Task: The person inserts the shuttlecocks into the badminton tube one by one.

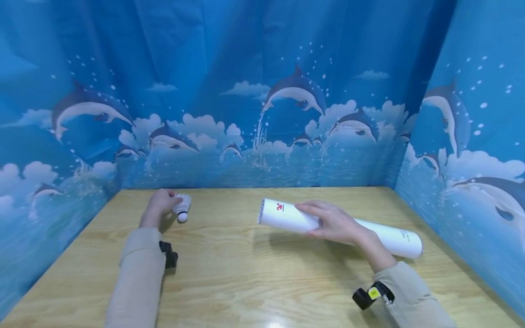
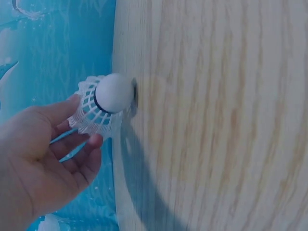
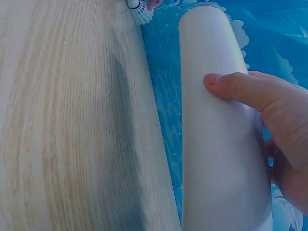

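Note:
A white shuttlecock [image 1: 182, 209] is at the far left of the table, cork pointing toward me. My left hand [image 1: 161, 201] pinches its skirt at the edge; in the left wrist view the thumb and fingertips meet the skirt [image 2: 89, 118] while the round cork [image 2: 114, 93] faces the wood. Farther right, my right hand [image 1: 333, 222] grips a long white shuttlecock tube [image 1: 283, 217] from above, around its middle. Its left end, with a grey patterned face, is raised, and the right end sits lower, close to the tabletop. In the right wrist view the thumb [image 3: 226, 86] lies along the tube wall.
The wooden table [image 1: 229, 269] runs back to a blue dolphin-print curtain [image 1: 229, 100], which also stands along both sides. Black wrist devices are strapped on both forearms, over beige sleeves [image 1: 137, 273].

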`<state>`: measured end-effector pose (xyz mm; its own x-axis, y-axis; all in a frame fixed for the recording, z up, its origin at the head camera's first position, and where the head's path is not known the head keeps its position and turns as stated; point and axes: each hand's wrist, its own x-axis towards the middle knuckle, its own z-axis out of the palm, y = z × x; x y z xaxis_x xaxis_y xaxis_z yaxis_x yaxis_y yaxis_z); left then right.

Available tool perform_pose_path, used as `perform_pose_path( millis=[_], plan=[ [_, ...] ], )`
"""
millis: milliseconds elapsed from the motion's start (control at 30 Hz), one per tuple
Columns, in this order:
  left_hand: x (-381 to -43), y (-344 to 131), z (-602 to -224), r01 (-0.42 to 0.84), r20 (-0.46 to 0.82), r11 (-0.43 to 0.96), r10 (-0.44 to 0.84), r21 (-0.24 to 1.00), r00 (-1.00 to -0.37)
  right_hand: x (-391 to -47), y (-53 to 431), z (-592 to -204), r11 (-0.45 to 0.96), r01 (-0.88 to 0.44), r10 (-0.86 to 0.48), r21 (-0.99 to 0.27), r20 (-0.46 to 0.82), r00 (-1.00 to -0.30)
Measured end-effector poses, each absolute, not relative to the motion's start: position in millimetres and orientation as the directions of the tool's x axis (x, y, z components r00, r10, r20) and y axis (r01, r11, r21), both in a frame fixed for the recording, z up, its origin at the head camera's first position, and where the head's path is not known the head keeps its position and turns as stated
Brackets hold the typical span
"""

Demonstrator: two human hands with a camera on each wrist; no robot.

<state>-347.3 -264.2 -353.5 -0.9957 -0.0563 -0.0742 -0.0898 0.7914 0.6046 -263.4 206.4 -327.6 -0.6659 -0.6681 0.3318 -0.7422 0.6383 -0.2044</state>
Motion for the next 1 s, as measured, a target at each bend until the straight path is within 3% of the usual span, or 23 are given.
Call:
perform_pose_path(
  millis=[400,1000],
  plan=[
    [-345.1,-265.6,-355.9,0.065,0.042,0.794,0.050,0.604,-0.998,-264.1,205.3,-325.8,0.644,-0.733,-0.662,-0.221,0.319,-0.678],
    [-334.4,-221.2,-335.6,0.119,0.071,0.650,0.100,0.751,-0.992,-263.5,204.1,-326.1,0.655,-0.726,-0.652,-0.210,0.329,-0.683]
  ],
)
